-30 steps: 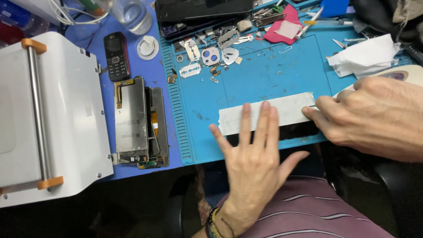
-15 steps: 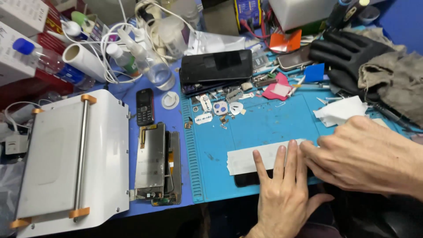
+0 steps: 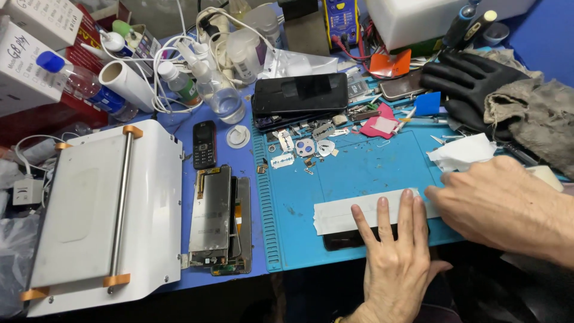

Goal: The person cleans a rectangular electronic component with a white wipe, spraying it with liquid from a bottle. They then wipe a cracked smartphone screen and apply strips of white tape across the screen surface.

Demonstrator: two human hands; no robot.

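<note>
Across the cluttered blue mat [image 3: 359,173], we are pressing our flat, spread left hand [image 3: 394,263] and cupped right hand [image 3: 502,203] onto a white strip [image 3: 341,213] covering a dark phone [image 3: 344,240] at the near edge.

Blue workbench top [image 3: 179,134] runs across the whole view, crowded from edge to edge. A lighter blue ribbed work mat [image 3: 359,173] covers its right half. On the left, a white boxy machine [image 3: 101,221] with a metal bar and orange end caps sits on the bench. Along the back edge, bottles, cables and boxes pile up. Below the front edge, only dark shadow. Light falls evenly from above, soft and bright.
</note>
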